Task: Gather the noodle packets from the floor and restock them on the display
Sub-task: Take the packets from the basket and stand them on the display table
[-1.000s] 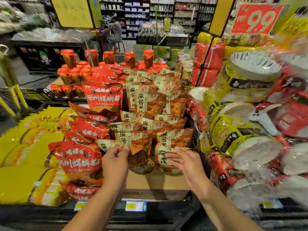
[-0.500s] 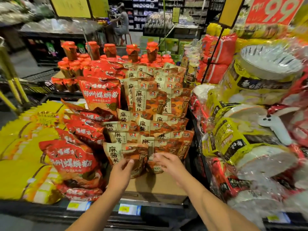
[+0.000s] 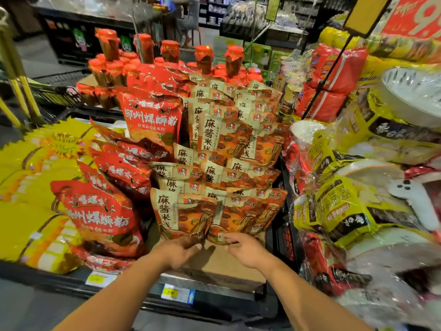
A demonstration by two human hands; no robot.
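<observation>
The left hand [image 3: 177,253] has its fingers [image 3: 194,247] loosely extended, touching the bottom edge of the front-left noodle packet [image 3: 181,215]; nothing is gripped. The right hand [image 3: 248,250] lies likewise relaxed, fingertips at the base of the neighbouring packet [image 3: 241,217]. Both packets stand upright on the cardboard box [image 3: 214,266], leaning on the rows of packets behind. The risk, as I judge it: a nudge at the base could tip a packet forward off the box, or upset the red pouches [image 3: 100,213] just beside.
</observation>
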